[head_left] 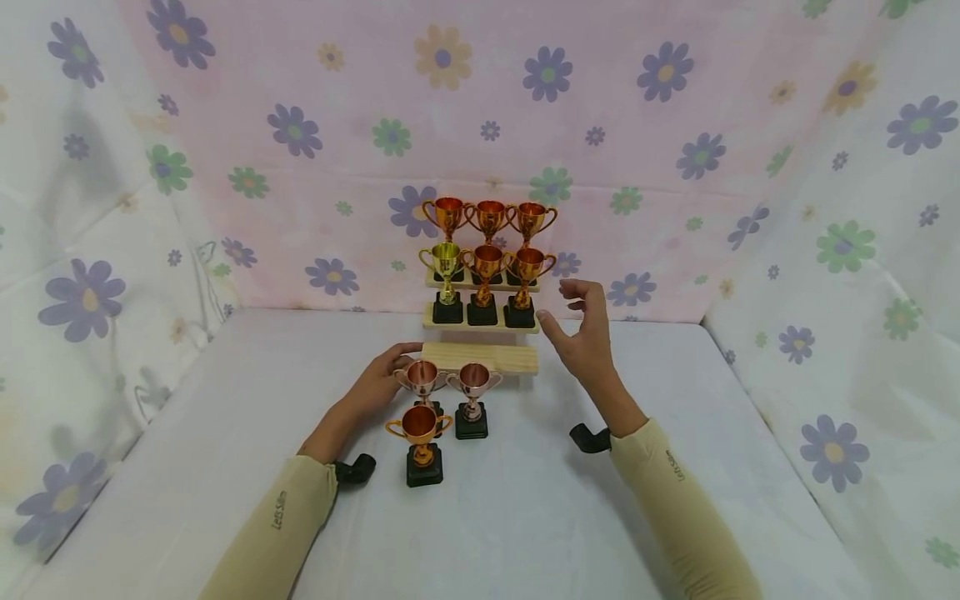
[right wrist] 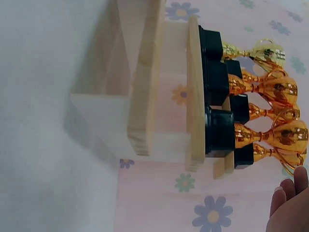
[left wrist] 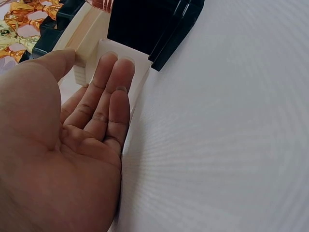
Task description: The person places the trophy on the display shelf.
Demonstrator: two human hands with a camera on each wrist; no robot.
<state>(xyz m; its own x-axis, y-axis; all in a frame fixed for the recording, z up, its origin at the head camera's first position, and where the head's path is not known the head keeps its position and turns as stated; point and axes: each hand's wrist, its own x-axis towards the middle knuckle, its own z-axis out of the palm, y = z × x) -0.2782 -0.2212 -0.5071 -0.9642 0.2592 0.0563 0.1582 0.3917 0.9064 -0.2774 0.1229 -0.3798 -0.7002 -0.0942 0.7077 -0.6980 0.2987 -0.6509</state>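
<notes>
My left hand (head_left: 375,385) is at the left end of the lowest wooden shelf (head_left: 483,359) of a tiered stand. In the left wrist view its thumb lies against the board's end, and its other fingers stretch out below, fairly straight. Beside it on the table are two rose-copper trophy cups (head_left: 474,382), with an orange-gold trophy cup (head_left: 419,427) in front. My right hand (head_left: 588,337) is raised just right of the middle shelf, fingers bent and thumb apart, holding nothing. Nearest to it is an orange-gold trophy (head_left: 527,267) on a black base.
The middle shelf (head_left: 480,327) also bears a yellow-gold trophy (head_left: 447,262) and another orange one (head_left: 486,263). Three orange-gold trophies (head_left: 491,217) stand on the top tier behind. White cloth covers the table (head_left: 562,533); flowered fabric (head_left: 480,108) hangs at the back and sides.
</notes>
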